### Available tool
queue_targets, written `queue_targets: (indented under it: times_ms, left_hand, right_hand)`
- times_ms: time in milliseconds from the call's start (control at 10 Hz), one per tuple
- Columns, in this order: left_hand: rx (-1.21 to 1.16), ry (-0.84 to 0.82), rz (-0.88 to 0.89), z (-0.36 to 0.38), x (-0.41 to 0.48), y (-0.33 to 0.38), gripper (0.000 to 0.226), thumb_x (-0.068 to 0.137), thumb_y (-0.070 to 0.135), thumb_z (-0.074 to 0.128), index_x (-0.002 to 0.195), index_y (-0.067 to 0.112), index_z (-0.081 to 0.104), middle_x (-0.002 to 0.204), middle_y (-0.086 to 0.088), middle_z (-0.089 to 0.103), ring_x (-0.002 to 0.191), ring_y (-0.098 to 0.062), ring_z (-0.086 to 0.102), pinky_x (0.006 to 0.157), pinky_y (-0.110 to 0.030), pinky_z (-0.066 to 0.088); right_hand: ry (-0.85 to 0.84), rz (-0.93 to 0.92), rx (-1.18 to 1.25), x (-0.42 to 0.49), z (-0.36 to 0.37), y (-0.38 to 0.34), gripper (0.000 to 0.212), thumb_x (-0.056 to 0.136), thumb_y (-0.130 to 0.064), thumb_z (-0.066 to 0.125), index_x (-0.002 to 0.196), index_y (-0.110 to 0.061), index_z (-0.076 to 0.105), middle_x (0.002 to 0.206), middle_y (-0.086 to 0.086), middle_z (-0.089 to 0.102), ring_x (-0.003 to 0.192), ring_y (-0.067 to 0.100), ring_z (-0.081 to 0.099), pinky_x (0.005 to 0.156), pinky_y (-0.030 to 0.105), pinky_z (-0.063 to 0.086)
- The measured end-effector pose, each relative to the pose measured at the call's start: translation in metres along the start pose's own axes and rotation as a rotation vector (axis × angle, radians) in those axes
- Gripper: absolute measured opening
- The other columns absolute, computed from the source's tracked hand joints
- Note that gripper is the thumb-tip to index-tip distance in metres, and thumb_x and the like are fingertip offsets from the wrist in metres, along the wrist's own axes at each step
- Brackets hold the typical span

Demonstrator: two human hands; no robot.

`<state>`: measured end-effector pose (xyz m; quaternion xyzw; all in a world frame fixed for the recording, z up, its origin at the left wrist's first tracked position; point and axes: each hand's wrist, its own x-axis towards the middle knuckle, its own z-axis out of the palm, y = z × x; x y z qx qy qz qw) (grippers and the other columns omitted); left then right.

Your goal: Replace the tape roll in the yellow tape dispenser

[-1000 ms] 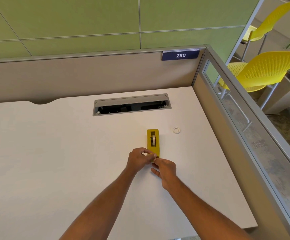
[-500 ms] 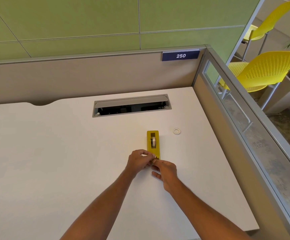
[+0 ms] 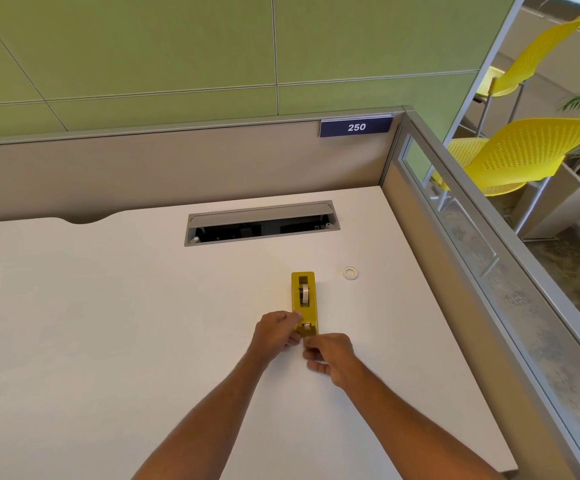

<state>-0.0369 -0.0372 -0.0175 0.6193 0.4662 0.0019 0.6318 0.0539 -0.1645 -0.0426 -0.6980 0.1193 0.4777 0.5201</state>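
The yellow tape dispenser (image 3: 311,306) lies lengthwise on the white desk (image 3: 108,323), with its cutter end toward me. A tape roll (image 3: 304,293) sits upright in its slot. A small white ring (image 3: 350,273) lies flat on the desk to the right of it, apart from it. My left hand (image 3: 276,332) grips the left side of the dispenser's near end. My right hand (image 3: 333,355) has thumb and forefinger pinched together right at the cutter end, seemingly on the tape's loose end, which is too thin to make out.
An open grey cable slot (image 3: 260,225) is set into the desk behind the dispenser. Beige partition walls stand at the back and along the right (image 3: 454,271). Yellow chairs (image 3: 517,154) stand beyond the right partition.
Both hands have drawn back slightly toward me, uncovering the dispenser's cutter end. The dispenser and the white ring have stayed in place.
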Motion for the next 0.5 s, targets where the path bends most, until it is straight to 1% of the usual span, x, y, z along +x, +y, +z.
queue_targets:
  times_ms: [100,200,300,400,500]
  left_hand:
    - [-0.028,-0.023,-0.027,-0.001,-0.004,0.002,0.036,0.1,0.051,0.067,0.108,0.019,0.083,0.101,-0.023,0.083,0.086,-0.026,0.079,0.085,-0.038,0.061]
    - [-0.088,0.016,0.019,-0.002,-0.008,-0.003,0.026,0.102,0.042,0.069,0.115,0.024,0.083,0.101,-0.019,0.084,0.09,-0.029,0.084,0.091,-0.04,0.068]
    - [-0.119,0.154,0.064,-0.004,-0.012,-0.013,0.032,0.104,0.033,0.068,0.133,0.023,0.076,0.098,-0.013,0.086,0.091,-0.029,0.085,0.092,-0.047,0.07]
    - [0.047,0.193,0.013,-0.012,-0.015,-0.009,0.052,0.102,0.046,0.068,0.145,0.017,0.065,0.116,-0.011,0.083,0.105,-0.031,0.082,0.109,-0.049,0.061]
    - [0.217,0.212,0.006,-0.019,-0.018,-0.006,0.065,0.101,0.058,0.065,0.154,0.021,0.057,0.143,-0.007,0.073,0.132,-0.028,0.071,0.119,-0.044,0.052]
  right_hand:
    - [-0.027,0.042,0.001,0.0,-0.009,0.002,0.019,0.098,-0.007,0.072,0.111,0.004,0.078,0.084,0.014,0.079,0.076,0.026,0.079,0.074,0.036,0.065]
    - [-0.021,0.038,0.008,-0.001,-0.014,-0.002,0.019,0.101,-0.008,0.068,0.113,0.005,0.077,0.085,0.014,0.079,0.076,0.027,0.079,0.074,0.035,0.064]
    - [0.034,-0.002,-0.053,0.0,-0.02,-0.015,0.021,0.101,-0.004,0.065,0.116,0.008,0.074,0.087,0.017,0.075,0.072,0.027,0.073,0.066,0.032,0.058]
    - [0.134,-0.132,-0.229,-0.006,-0.022,-0.04,0.023,0.099,-0.008,0.069,0.113,0.01,0.072,0.102,0.026,0.076,0.079,0.028,0.066,0.072,0.038,0.056]
    - [0.187,-0.24,-0.275,-0.012,-0.025,-0.056,0.024,0.101,-0.021,0.068,0.105,0.002,0.071,0.114,0.024,0.074,0.092,0.028,0.064,0.09,0.044,0.059]
